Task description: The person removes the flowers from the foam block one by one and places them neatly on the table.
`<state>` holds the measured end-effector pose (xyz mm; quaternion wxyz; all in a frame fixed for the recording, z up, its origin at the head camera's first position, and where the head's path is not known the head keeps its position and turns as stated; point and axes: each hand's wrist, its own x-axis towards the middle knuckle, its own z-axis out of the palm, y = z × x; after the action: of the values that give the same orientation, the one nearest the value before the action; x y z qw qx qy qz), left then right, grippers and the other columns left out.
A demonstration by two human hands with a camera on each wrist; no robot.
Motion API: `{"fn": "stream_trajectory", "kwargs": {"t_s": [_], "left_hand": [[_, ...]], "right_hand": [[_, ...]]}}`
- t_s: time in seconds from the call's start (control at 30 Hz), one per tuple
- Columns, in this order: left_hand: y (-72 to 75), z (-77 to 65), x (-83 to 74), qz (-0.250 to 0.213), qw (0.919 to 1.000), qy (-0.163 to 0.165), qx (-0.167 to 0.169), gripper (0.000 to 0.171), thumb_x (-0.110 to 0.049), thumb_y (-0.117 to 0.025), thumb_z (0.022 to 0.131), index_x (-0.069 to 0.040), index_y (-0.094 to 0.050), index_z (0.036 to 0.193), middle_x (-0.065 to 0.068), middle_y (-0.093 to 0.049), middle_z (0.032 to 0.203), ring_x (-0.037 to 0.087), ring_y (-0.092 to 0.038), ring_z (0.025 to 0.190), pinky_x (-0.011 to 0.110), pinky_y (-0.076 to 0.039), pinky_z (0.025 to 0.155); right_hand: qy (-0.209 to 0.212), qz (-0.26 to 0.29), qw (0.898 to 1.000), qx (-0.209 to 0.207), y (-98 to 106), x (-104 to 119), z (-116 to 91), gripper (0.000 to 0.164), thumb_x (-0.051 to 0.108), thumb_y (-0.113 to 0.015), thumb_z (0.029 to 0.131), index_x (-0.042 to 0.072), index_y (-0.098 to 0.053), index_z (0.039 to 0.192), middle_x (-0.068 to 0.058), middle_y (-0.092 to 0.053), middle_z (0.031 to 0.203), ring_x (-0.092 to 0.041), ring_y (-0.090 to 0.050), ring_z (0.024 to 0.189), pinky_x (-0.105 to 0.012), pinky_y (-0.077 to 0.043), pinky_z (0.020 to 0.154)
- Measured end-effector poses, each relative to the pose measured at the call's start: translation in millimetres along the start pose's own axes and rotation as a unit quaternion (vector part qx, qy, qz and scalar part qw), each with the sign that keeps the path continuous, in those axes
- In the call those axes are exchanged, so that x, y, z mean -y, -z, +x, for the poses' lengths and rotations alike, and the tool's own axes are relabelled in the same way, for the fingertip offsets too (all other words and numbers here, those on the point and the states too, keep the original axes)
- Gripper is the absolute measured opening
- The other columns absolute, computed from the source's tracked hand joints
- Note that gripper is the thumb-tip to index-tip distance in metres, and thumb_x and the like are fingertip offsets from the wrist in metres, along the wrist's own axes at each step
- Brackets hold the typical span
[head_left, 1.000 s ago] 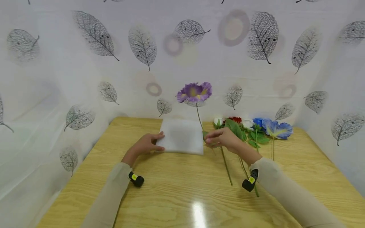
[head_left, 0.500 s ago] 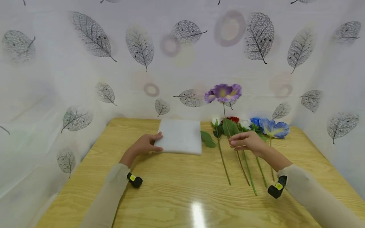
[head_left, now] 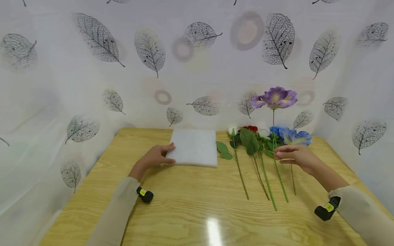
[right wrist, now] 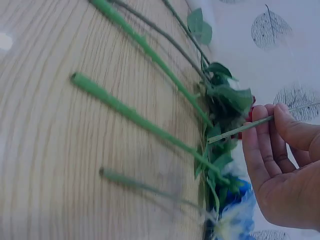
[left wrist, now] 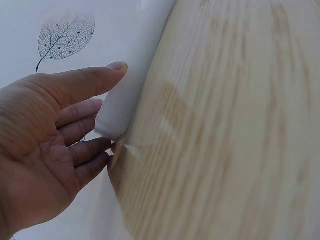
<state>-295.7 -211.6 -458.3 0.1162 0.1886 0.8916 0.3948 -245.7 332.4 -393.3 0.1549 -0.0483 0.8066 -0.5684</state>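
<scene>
A purple flower (head_left: 275, 98) with a yellow centre stands upright in my right hand (head_left: 298, 158), which pinches its thin stem near the lower end between thumb and fingertips. In the right wrist view, the short cut end of that stem (right wrist: 225, 135) sticks out past the fingers. My left hand (head_left: 152, 157) holds the left side of a flat white foam block (head_left: 195, 148), its thumb at the near corner. The left wrist view has the thumb lying over the foam edge (left wrist: 120, 107), with the fingers partly hidden behind it.
Several flowers lie on the wooden table (head_left: 172, 208) at the right, including a blue flower (head_left: 295, 136), a red flower (head_left: 250, 129) and a white flower (head_left: 264, 133). Their green stems (head_left: 267, 181) point toward me. A leaf-print curtain (head_left: 197, 78) hangs behind the table.
My right hand has carried the purple flower from beside the foam block rightward over the lying flowers. The left hand stays at the block.
</scene>
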Motion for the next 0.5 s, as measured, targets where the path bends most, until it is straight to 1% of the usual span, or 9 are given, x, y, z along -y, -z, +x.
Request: {"fn": "stream_trajectory", "kwargs": {"t_s": [0.13, 0.3, 0.37, 0.43, 0.5], "left_hand": [[-0.2, -0.4, -1.2, 0.000, 1.0000, 0.001, -0.001, 0.077, -0.034, -0.077, 0.076, -0.007, -0.043, 0.140, 0.004, -0.031, 0.150, 0.022, -0.027, 0.141, 0.040, -0.025, 0.113], [-1.2, -0.8, -1.5, 0.004, 1.0000, 0.005, -0.002, 0.077, -0.035, -0.077, 0.076, -0.007, -0.042, 0.140, 0.005, -0.031, 0.150, 0.023, -0.026, 0.141, 0.041, -0.024, 0.113], [-1.1, -1.0, -1.6, 0.003, 1.0000, 0.005, -0.002, 0.078, -0.035, -0.077, 0.077, -0.007, -0.042, 0.140, 0.005, -0.031, 0.151, 0.022, -0.026, 0.141, 0.041, -0.024, 0.114], [-0.9, -1.0, -1.9, 0.000, 1.0000, 0.007, -0.001, 0.078, -0.034, -0.077, 0.076, -0.007, -0.042, 0.140, 0.004, -0.031, 0.151, 0.022, -0.026, 0.141, 0.040, -0.023, 0.114], [-0.8, -0.6, -2.4, -0.003, 0.9999, 0.012, -0.002, 0.078, -0.034, -0.077, 0.076, -0.009, -0.042, 0.140, 0.002, -0.031, 0.151, 0.019, -0.026, 0.141, 0.039, -0.023, 0.114]], "right_hand": [[-0.005, 0.002, 1.000, -0.008, 16, -7, -10, 0.021, 0.020, -0.061, 0.092, 0.019, -0.065, 0.112, 0.014, -0.069, 0.099, -0.006, -0.066, 0.094, -0.029, -0.054, 0.084], [-0.019, 0.012, 1.000, -0.015, 31, -16, -21, 0.017, 0.018, -0.060, 0.092, 0.029, -0.067, 0.104, 0.016, -0.069, 0.098, -0.006, -0.067, 0.093, -0.030, -0.054, 0.083], [-0.025, 0.017, 0.999, -0.017, 37, -18, -26, 0.018, 0.017, -0.060, 0.092, 0.031, -0.067, 0.102, 0.016, -0.069, 0.098, -0.007, -0.067, 0.092, -0.029, -0.054, 0.083], [-0.028, 0.016, 0.999, -0.018, 42, -21, -31, 0.019, 0.018, -0.059, 0.093, 0.028, -0.067, 0.106, 0.016, -0.069, 0.097, -0.007, -0.068, 0.093, -0.029, -0.054, 0.082], [-0.032, 0.009, 0.999, -0.020, 48, -25, -35, 0.021, 0.018, -0.059, 0.093, 0.023, -0.065, 0.112, 0.018, -0.068, 0.097, -0.006, -0.067, 0.092, -0.028, -0.054, 0.082]]}}
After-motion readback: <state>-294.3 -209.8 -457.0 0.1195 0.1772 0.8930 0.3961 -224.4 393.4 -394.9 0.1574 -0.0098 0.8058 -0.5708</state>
